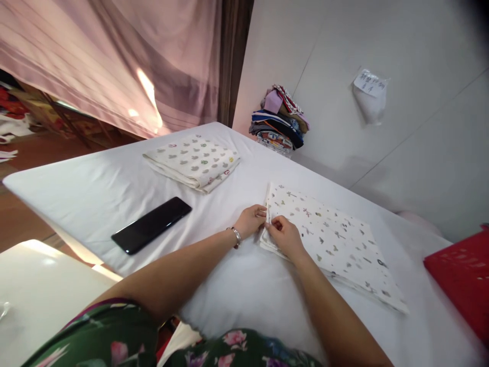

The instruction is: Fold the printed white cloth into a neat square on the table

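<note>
A folded white cloth with small printed figures point(332, 239) lies flat on the white-covered table point(95, 193), right of centre. My left hand point(251, 220) pinches the cloth's left edge, fingers closed on it, a bracelet on the wrist. My right hand point(284, 237) rests on the same edge just beside it, fingers also pinched on the fabric. Both hands meet at the cloth's near left corner.
A second folded patterned cloth point(193, 162) lies at the table's far left. A black phone point(152, 225) sits left of my hands. A stack of coloured fabrics point(279, 122) stands against the wall. A red object point(462, 275) lies at the right edge; a white surface point(38, 285) is lower left.
</note>
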The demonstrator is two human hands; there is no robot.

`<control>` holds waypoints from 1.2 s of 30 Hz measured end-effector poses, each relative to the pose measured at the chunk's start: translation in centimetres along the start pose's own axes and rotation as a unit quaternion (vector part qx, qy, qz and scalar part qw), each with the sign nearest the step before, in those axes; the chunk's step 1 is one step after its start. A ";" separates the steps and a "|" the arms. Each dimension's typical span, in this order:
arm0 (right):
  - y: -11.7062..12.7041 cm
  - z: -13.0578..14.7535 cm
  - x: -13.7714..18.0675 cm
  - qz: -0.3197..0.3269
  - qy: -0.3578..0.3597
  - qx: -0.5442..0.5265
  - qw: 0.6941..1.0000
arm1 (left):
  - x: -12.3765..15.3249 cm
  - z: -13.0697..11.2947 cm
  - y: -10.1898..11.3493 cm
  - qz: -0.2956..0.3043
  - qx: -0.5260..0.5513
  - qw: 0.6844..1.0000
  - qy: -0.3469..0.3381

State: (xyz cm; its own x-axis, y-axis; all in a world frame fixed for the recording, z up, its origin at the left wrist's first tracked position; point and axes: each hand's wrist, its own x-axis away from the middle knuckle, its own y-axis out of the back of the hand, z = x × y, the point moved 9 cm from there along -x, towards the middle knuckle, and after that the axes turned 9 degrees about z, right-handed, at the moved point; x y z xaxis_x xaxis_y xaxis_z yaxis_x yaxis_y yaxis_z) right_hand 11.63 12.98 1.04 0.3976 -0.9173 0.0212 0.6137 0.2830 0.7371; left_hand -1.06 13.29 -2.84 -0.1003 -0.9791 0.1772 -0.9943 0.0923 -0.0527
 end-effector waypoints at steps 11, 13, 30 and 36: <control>-0.3 -2.1 -0.4 -0.007 -0.013 -0.167 0.986 | -0.2 0.0 -0.2 0.033 -0.055 0.998 0.022; -0.4 -1.7 -0.3 -0.004 -0.013 -0.120 0.993 | -0.3 0.0 -0.2 0.035 -0.065 0.997 0.017; -0.5 -2.1 -0.5 0.004 -0.026 -0.125 0.992 | 0.3 -1.0 0.0 0.012 -0.150 0.989 0.015; -0.5 -2.9 -0.7 -0.009 -0.030 -0.194 0.980 | 0.0 -1.2 0.0 -0.020 -0.245 0.969 -0.004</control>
State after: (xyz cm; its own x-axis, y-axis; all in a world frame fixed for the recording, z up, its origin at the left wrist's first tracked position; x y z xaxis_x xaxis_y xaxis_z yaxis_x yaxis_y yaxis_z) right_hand 13.05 14.32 -1.32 0.3511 -0.9345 0.0580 0.8385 0.3414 0.4246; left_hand -1.11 13.51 -1.66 -0.0630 -0.9848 0.1620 -0.8946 0.1277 0.4282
